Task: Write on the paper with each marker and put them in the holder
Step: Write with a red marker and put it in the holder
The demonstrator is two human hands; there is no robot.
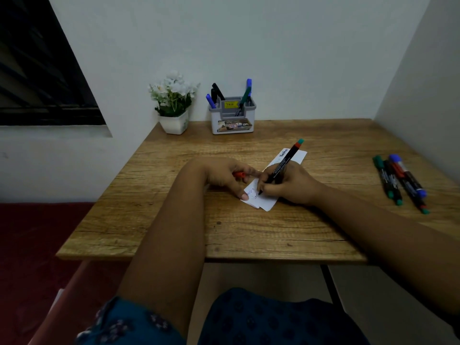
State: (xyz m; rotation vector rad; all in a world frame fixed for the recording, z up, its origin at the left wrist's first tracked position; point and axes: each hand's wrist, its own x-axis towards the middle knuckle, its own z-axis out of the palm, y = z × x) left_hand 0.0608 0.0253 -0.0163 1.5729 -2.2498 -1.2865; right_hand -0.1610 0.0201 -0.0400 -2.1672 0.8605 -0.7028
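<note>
At the centre of the wooden table (174, 220), the paper (267, 204) lies flat, a white slip angled from near-left to far-right, with handwriting visible at both ends. The right hand (291, 185) grips a black-barrelled marker (282, 165) in a writing hold, fingers curled round the lower barrel, tip touching the paper near its closer end; the barrel leans up and away, its far end showing red and teal. The left hand (229, 174) presses on the paper's near-left edge with an extended finger, judged to steady the slip against the stroke, while its other fingers curl round a red cap (239, 174), presumably kept for recapping this marker.

Well apart on the right of the table lies a group of unused markers (400, 183), side by side, with green, blue and red parts. Against the wall at the back stands the holder (232, 123), already containing several markers (231, 95) upright or leaning in its compartments. Just left of it sits a potted white flower (174, 103).

Assessment: writing is in progress; the task is judged partly complete, with the group on the right outstanding.
</note>
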